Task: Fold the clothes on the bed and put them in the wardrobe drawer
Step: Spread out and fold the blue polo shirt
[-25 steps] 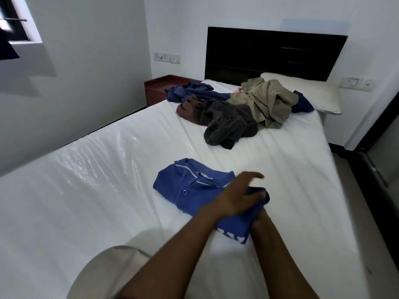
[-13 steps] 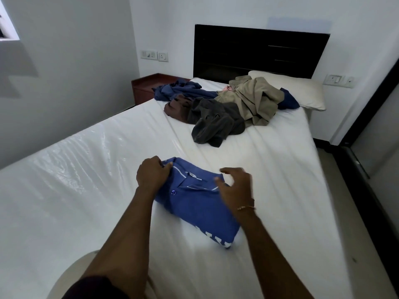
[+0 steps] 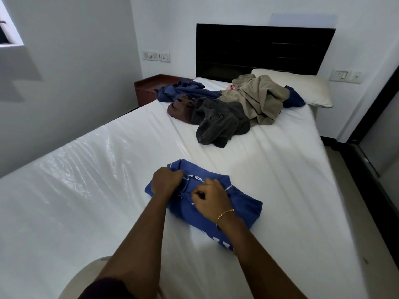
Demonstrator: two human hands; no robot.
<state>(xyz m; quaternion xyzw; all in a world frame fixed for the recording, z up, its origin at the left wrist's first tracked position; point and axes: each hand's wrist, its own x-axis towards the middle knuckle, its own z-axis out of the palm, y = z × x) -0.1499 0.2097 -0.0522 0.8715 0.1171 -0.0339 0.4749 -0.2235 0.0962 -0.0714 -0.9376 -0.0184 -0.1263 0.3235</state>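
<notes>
Folding: blue polo shirt (image 3: pixel 235 209), soft and light, at the bed's (image 3: pixel 269 160) 6 o'clock edge.
Grip: left hand (image 3: pixel 166 182) and right hand (image 3: pixel 210 198) clenched on its collar.
Waiting: clothes pile (image 3: pixel 228 108), 12 o'clock.

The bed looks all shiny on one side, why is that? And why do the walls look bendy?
In the head view, the bed wears a clear plastic cover whose left part catches light as white glare, seemingly from the window at upper left. The wide-angle lens bows the wall edges, and the forearms look stretched. The blue shirt and clothes pile look sharp, not blurred.
</notes>
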